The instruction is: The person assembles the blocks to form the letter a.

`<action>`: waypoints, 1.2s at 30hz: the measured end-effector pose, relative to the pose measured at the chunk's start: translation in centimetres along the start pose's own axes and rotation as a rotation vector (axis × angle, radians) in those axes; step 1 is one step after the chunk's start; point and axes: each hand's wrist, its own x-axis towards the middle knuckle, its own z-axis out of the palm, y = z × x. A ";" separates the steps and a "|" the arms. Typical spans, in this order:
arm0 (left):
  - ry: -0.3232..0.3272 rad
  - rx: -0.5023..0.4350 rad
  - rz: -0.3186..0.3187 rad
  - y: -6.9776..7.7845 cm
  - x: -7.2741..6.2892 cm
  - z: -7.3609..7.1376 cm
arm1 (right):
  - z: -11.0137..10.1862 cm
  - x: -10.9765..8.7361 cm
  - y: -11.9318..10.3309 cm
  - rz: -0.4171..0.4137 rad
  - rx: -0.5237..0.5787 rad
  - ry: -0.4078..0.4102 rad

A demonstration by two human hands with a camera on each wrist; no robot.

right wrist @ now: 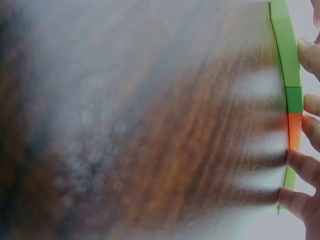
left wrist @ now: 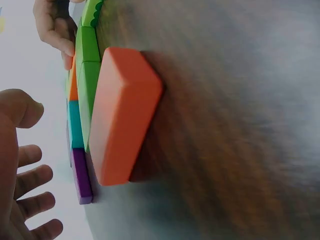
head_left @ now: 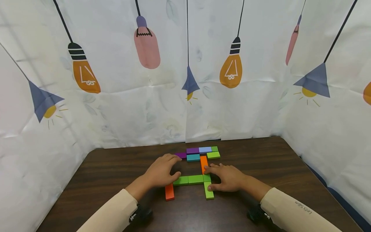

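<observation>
My left hand (head_left: pixel 162 170) is spread over the left end of a flat arrangement of coloured blocks, fingers loose and nothing in its grasp. Its fingertips are by a purple block (head_left: pixel 182 155), its thumb by a row of green blocks (head_left: pixel 195 179). Below it lies a red-orange block (head_left: pixel 169 192), large in the left wrist view. My right hand (head_left: pixel 229 178) has its thumb at a lime block (right wrist: pixel 285 50) and its fingertips along the small green block (right wrist: pixel 295 100) and the orange block (head_left: pixel 204 162). These blocks form a line running away from me.
At the far side lie another purple block (head_left: pixel 192 150), a light blue block (head_left: pixel 205 149), a small green block (head_left: pixel 214 149), a teal block (head_left: pixel 193 158) and another lime block (head_left: pixel 214 155). A lamp-patterned cloth (head_left: pixel 162 106) hangs behind the dark wooden table (head_left: pixel 116 170).
</observation>
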 end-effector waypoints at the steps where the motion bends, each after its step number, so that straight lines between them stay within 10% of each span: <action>1: -0.010 0.010 -0.003 0.0 0.3 0.0 | 0.0 0.0 0.0 0.000 -0.002 0.000; 36: -0.176 -0.015 -0.142 1.3 6.8 1.3 | 0.0 0.1 0.1 -0.017 0.003 0.000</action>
